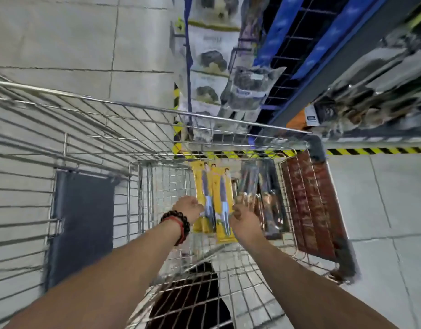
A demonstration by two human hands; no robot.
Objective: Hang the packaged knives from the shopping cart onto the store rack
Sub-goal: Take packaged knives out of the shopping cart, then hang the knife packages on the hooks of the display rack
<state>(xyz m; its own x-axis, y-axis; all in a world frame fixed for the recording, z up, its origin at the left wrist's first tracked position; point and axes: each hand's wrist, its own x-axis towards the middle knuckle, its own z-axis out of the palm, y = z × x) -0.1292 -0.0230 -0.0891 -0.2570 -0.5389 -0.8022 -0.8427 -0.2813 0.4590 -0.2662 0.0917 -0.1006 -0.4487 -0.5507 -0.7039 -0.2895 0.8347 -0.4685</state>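
Inside the shopping cart [228, 119], both hands, left hand [189, 208] and right hand [243, 220], are gripping yellow knife packs [214, 186]; none is hanging on the rack [299, 43] yet.

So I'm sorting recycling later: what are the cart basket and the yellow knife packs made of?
The cart basket looks like bare metal wire with a shiny silver finish, welded in a grid. The yellow knife packs look like printed card, probably with clear plastic over the knives; the blur leaves that uncertain.
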